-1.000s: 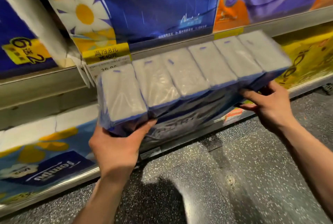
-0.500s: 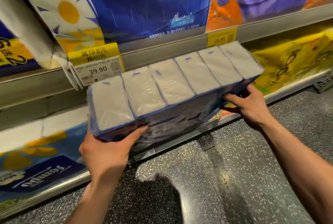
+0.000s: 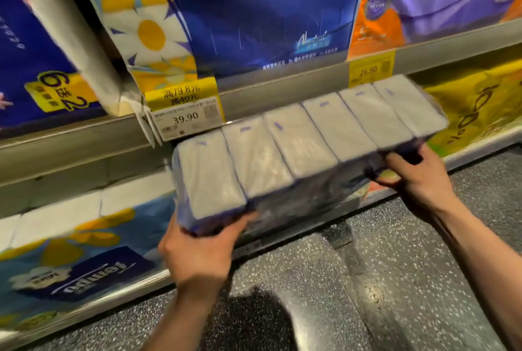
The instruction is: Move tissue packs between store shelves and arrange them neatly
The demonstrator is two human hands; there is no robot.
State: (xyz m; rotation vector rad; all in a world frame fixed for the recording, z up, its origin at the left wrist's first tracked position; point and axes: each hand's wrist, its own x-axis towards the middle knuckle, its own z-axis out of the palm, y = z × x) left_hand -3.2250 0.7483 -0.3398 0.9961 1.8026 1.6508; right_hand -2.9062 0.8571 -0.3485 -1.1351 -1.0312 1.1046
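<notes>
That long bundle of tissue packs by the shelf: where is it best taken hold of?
At its two short ends, from underneath. The tissue bundle is a long row of six packs in soft film, so a single middle grip would probably let it sag. Here the left hand cups one end and the right hand grips the other end's lower edge.

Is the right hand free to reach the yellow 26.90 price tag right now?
Probably not. The right hand grips one end of the long tissue pack, the left hand the other, and the pack sits just under the 26.90 price tag. It would have to let go first.
</notes>
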